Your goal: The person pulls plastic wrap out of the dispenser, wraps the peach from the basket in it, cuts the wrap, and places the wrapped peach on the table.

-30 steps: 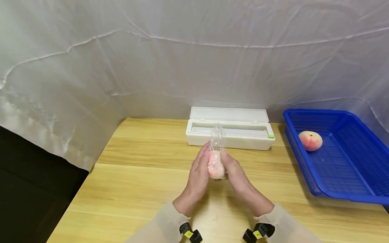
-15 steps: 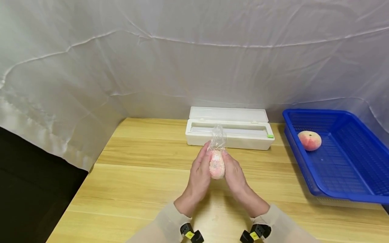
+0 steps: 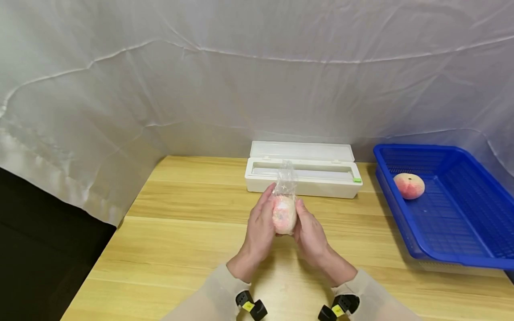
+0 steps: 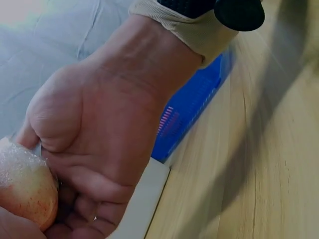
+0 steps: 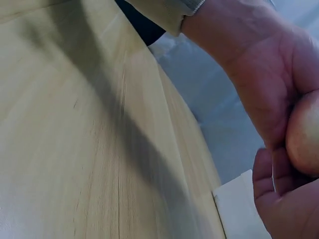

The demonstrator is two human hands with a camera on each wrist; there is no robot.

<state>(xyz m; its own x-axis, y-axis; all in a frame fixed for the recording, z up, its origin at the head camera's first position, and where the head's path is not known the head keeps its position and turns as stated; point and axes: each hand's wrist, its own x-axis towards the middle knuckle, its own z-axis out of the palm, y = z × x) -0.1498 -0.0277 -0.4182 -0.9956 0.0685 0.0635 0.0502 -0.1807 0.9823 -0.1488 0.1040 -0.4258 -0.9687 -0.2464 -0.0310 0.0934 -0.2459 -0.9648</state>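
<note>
Between both hands, above the table, is a pale pink peach [image 3: 284, 216] covered in clear plastic wrap. A loose tuft of the wrap [image 3: 286, 178] stands up from its far end. My left hand [image 3: 258, 227] holds the peach from the left, its fingers curled under it in the left wrist view, where the wrapped peach [image 4: 30, 191] shows at the lower left. From the right, my right hand [image 3: 312, 234] grips the other side. In the right wrist view the peach [image 5: 305, 134] rests against the palm and curled fingers.
Behind the hands stands a white wrap dispenser box [image 3: 305, 186] with its lid [image 3: 301, 150] raised and a roll inside. To the right is a blue plastic basket [image 3: 423, 249] with one unwrapped peach [image 3: 409, 186] in it. A grey-white curtain [image 3: 257, 89] hangs behind the wooden table [image 3: 180, 249].
The peach has turned a little and shifted slightly to the left between the hands. The right thumb has moved down its side. Box and basket stay in place.
</note>
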